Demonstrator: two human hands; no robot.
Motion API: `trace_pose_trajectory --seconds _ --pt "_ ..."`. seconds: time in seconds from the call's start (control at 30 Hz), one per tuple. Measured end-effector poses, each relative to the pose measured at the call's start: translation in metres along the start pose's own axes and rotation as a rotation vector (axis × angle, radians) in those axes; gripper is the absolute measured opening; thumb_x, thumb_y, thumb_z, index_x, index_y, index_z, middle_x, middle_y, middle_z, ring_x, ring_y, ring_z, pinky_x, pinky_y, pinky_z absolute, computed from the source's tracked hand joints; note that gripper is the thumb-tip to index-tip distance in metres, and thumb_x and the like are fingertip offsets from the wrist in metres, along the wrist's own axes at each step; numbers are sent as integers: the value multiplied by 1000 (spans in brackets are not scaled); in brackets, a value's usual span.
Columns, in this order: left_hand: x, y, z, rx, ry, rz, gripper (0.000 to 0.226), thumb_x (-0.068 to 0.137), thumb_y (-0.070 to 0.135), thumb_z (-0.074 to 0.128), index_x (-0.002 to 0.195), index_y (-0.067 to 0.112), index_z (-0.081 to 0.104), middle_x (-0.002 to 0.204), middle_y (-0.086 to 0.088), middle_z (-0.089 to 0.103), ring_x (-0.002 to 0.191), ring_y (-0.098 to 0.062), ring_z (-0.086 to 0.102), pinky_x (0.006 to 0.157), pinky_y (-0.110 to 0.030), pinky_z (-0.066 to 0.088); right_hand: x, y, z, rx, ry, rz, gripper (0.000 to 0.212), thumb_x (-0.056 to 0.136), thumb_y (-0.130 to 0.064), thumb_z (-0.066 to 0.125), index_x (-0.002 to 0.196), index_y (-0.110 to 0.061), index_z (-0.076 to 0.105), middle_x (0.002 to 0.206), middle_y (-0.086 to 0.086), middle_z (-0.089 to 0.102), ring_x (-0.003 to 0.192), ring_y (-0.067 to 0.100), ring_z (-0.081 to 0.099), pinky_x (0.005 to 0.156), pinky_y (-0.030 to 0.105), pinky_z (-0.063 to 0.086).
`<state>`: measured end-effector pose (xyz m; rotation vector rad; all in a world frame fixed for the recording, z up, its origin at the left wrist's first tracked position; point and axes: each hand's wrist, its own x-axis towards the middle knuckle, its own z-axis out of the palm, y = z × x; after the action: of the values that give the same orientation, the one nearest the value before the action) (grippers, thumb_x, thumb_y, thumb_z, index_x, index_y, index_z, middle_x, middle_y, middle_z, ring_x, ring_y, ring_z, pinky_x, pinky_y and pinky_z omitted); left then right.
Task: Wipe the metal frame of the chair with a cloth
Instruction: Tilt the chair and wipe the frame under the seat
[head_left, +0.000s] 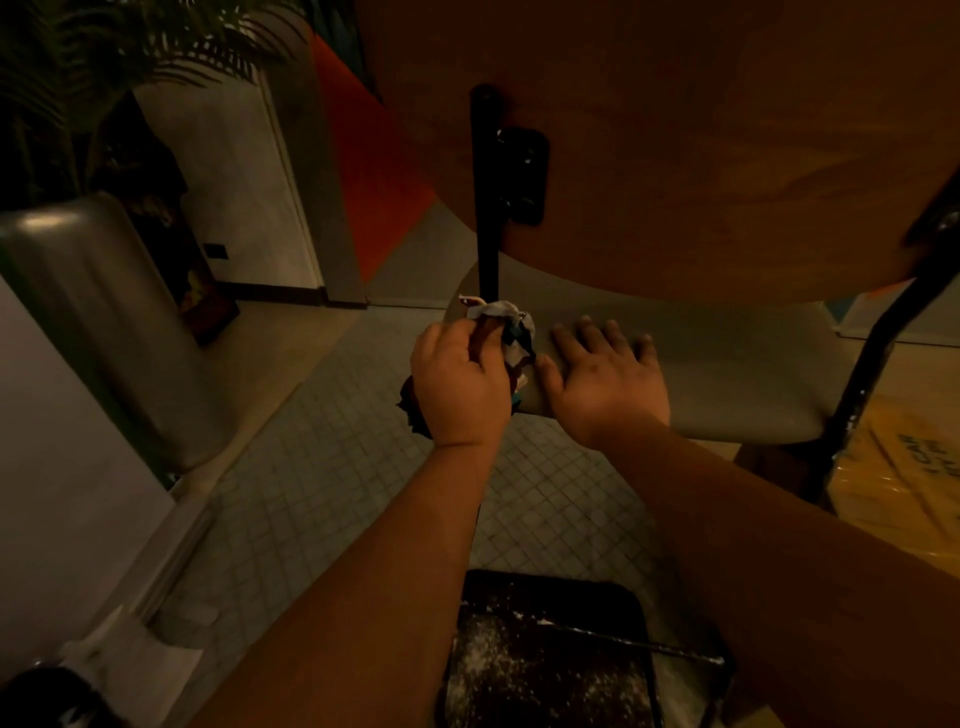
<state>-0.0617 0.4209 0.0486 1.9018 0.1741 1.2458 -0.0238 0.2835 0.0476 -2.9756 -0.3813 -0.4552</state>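
At frame centre, my left hand (460, 384) bunches the soft, light cloth (506, 325) against the rigid frame (487, 208); right hand (605, 371) fingers spread flat.

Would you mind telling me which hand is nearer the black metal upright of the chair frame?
Left. The left hand grips the crumpled cloth against the black metal upright; the right hand rests flat beside it.

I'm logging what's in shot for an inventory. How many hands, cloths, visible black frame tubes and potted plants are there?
Hands: 2, left hand and right hand
Cloths: 1, cloth
Black frame tubes: 2, left tube and right tube
Potted plants: 1, plant
Total: 6
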Motion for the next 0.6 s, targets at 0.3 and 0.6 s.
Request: trace_pose_trajectory --seconds 0.3,0.6 --pt "6 -1 2 50 -51 39 27 93 26 52 90 5 68 82 -10 61 75 -25 57 66 -45 51 0 -1 0 -11 -11 -1 64 94 -62 7 150 -35 19 160 3 20 148 27 11 116 56 8" --pt "17 12 13 290 -227 -106 35 98 35 47 115 5 55 108 -10 62 99 -25 58 87 -41 47 1 -1 0 -12 -17 7 64 94 -62 6 151 -34 18 160 3 19 149 27 11 116 57 8"
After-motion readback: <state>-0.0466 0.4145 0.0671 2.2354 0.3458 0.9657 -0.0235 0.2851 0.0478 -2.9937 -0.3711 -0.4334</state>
